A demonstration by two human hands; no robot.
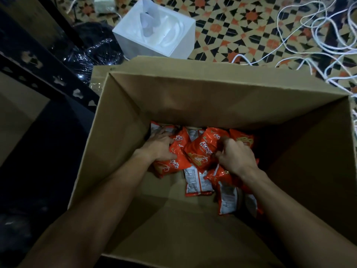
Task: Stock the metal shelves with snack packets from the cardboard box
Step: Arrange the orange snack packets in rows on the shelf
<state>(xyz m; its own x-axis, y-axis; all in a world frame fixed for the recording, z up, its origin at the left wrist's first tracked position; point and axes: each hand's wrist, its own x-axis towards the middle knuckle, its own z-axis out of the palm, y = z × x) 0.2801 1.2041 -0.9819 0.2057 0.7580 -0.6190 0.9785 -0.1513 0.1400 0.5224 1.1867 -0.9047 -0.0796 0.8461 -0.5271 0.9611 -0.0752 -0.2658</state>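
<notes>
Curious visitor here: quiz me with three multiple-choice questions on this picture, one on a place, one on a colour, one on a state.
1. Where is the white box? A) inside the cardboard box B) on the patterned floor beyond it C) on a chair
2. The snack packets are mostly: A) green B) blue C) orange
3. The cardboard box is: A) open, left hand and right hand inside B) taped shut C) tipped over
Answers: 1 B, it stands on tiles past the far flap; 2 C, orange wrappers show; 3 A, both hands reach the packets.
</notes>
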